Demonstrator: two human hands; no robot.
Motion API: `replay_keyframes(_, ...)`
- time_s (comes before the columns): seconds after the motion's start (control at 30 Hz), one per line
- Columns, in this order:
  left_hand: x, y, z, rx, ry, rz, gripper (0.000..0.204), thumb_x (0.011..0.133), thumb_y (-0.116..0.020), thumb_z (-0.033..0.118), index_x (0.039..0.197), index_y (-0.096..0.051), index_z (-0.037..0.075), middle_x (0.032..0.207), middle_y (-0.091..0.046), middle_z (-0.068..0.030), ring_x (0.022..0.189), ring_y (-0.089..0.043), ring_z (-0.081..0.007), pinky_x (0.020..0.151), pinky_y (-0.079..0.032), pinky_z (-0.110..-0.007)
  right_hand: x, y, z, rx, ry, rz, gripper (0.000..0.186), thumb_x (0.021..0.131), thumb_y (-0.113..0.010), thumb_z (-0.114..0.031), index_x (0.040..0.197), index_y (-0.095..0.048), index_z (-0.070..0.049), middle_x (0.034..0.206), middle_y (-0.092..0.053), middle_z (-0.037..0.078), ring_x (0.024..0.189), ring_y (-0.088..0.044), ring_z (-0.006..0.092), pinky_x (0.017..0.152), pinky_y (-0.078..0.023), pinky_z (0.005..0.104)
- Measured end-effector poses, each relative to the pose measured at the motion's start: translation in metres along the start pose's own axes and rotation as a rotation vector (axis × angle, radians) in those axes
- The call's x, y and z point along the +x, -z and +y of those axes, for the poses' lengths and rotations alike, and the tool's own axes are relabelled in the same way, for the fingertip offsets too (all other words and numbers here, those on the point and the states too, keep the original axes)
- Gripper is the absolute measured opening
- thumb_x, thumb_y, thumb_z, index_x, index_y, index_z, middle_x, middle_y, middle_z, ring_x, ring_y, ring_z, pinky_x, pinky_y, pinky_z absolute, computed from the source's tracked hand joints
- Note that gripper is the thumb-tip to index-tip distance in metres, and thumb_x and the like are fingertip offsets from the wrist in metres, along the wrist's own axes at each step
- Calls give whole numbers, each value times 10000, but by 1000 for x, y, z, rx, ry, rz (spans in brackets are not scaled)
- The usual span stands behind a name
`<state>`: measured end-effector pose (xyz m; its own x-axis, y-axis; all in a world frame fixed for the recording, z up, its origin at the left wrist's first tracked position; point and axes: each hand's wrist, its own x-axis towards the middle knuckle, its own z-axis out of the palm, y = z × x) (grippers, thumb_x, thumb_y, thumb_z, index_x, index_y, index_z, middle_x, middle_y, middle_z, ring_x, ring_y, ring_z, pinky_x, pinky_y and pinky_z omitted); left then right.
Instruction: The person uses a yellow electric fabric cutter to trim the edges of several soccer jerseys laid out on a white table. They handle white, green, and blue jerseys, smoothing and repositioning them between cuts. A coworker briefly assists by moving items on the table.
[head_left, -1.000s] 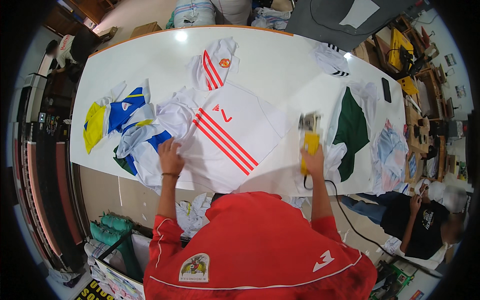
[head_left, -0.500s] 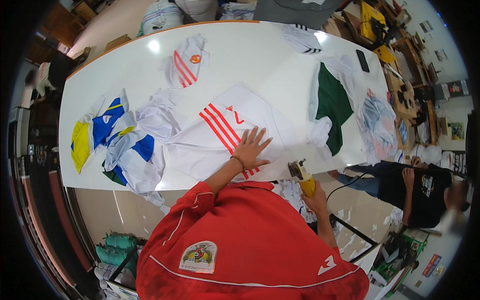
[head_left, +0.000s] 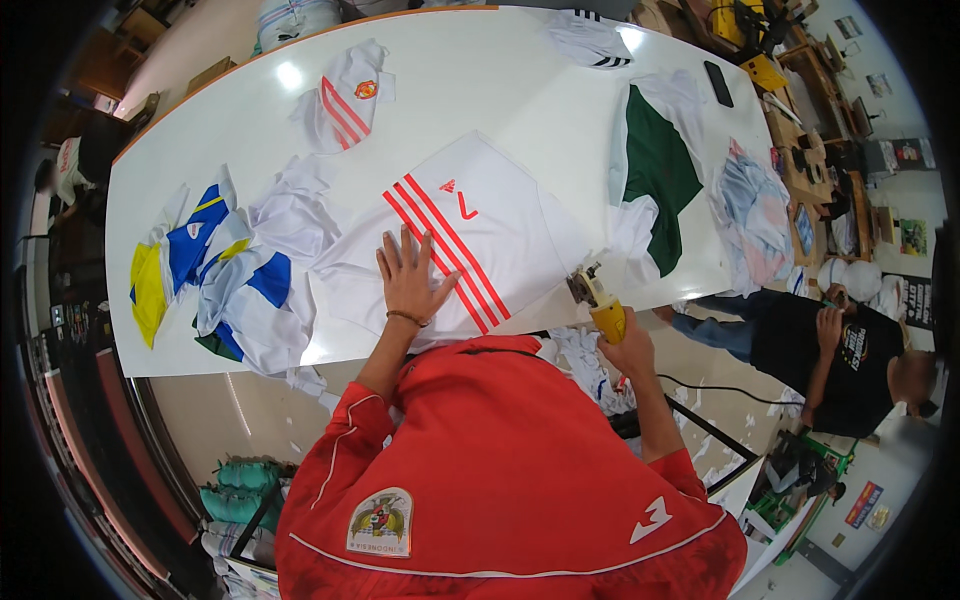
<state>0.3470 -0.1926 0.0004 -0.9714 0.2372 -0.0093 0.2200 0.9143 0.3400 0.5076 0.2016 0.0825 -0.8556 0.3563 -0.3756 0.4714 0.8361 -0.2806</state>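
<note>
A white cloth piece (head_left: 510, 220) with three red stripes and a small red print lies spread near the front of the table. My left hand (head_left: 408, 285) presses on it, palm down and fingers spread, just left of the stripes. In my right hand (head_left: 628, 348) is a yellow-bodied electric fabric cutter (head_left: 607, 318). Its metal head is over the table's front edge, close to the cloth's right corner. I cannot tell whether the blade touches the cloth. A black cord (head_left: 720, 387) runs off to the right, behind my hand.
The white table (head_left: 450, 90) holds a blue, yellow and white cloth pile (head_left: 215, 270) at left. A red-striped piece (head_left: 345, 105) lies farther back. Green-and-white cloth (head_left: 655, 185), crumpled pale cloth (head_left: 755, 220) and a black phone (head_left: 718, 84) lie right. Another person (head_left: 820, 355) stands beyond the right corner.
My left hand has slid left across the cloth, from the stripes' right side to their left. The cutter has moved farther over the table. The whole view has shifted slightly.
</note>
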Motion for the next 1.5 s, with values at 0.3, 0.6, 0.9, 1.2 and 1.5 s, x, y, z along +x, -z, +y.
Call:
replay_keyframes(0.3, 0, 1, 0, -2, -2, 11, 940, 926, -626, 686, 1638, -393, 119, 1726, -219, -271, 1580, -113, -569, 1242, -120, -716, 19, 5, -21, 24, 49, -7, 607, 782, -778, -326, 1294, -529, -116, 918, -732, 260, 890, -707, 510, 755, -558, 598)
replay_keyframes(0.6, -1, 0, 0, -14, 2, 28, 927, 927, -614, 703, 1634, -413, 137, 1723, -232, -262, 1583, -122, -558, 1248, -124, -705, 40, -1, -50, 52, -4, -32, 617, 790, -770, -339, 1291, -506, -96, 958, -736, 286, 929, -707, 521, 803, -564, 605)
replay_keyframes(0.9, 0, 5, 0, -21, -3, -2, 923, 935, -617, 682, 1641, -390, 131, 1707, -247, -285, 1566, -143, -583, 1241, -133, -711, 66, 10, -96, 80, -36, -25, 657, 782, -786, -341, 1309, -499, -73, 1033, -732, 295, 990, -710, 508, 845, -569, 574)
replay_keyframes(1.2, 1, 5, -1, -9, 1, -28, 932, 957, -565, 708, 1659, -355, 133, 1717, -217, -281, 1566, -138, -583, 1237, -143, -714, 102, 11, -128, 132, -46, -1, 593, 781, -774, -315, 1256, -529, -56, 1057, -735, 282, 1016, -708, 501, 858, -569, 556)
replay_keyframes(1.5, 0, 4, -2, -22, 3, -14, 921, 959, -569, 706, 1659, -359, 147, 1717, -227, -273, 1566, -147, -578, 1240, -146, -711, 143, 14, -156, 156, -48, 37, 624, 774, -783, -306, 1265, -524, -19, 1108, -729, 292, 1040, -707, 506, 883, -572, 548)
